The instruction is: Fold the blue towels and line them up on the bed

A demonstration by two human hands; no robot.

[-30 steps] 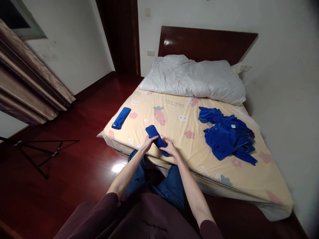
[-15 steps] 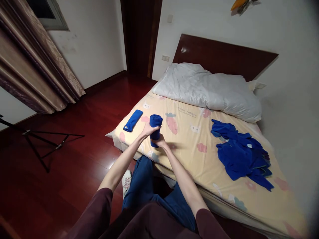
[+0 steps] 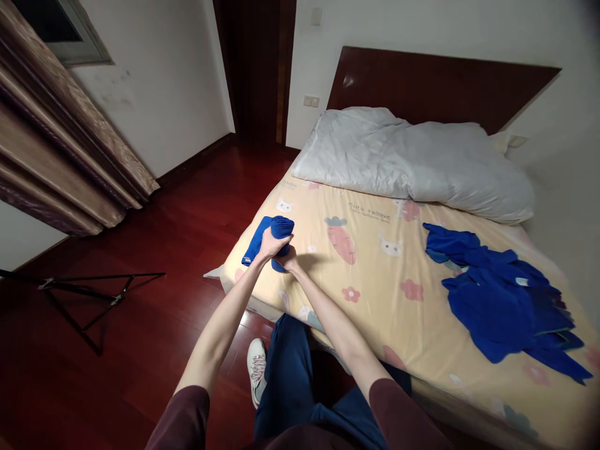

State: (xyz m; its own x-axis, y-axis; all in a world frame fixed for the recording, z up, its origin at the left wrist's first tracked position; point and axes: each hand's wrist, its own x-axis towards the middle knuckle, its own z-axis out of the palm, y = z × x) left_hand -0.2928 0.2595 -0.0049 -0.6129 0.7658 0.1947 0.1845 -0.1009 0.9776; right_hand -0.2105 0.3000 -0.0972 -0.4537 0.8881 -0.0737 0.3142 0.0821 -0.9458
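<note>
Both my hands are wrapped round a rolled blue cloth (image 3: 282,227), which looks like a rolled-up garment held upright above the bed. My left hand (image 3: 270,245) grips its upper part from the left. Lower down, my right hand (image 3: 289,259) is closed on it from the right; some of its fingers are hidden. Just behind and left of the roll lies a flat folded blue cloth (image 3: 255,242) on the bedsheet, partly covered from view by the roll and my left hand. A heap of loose blue clothes (image 3: 497,300) lies spread out at the bed's right side.
The bed (image 3: 375,294) has a yellow printed sheet, with a bulky white quilt (image 3: 412,156) by the dark headboard (image 3: 435,87). On the red floor at left stands a black tripod (image 3: 84,294), near a long curtain (image 3: 70,137).
My hands have carried the blue roll left, close to the folded blue cloth, which it now partly hides. The camera view has shifted, so the clothes heap appears farther right.
</note>
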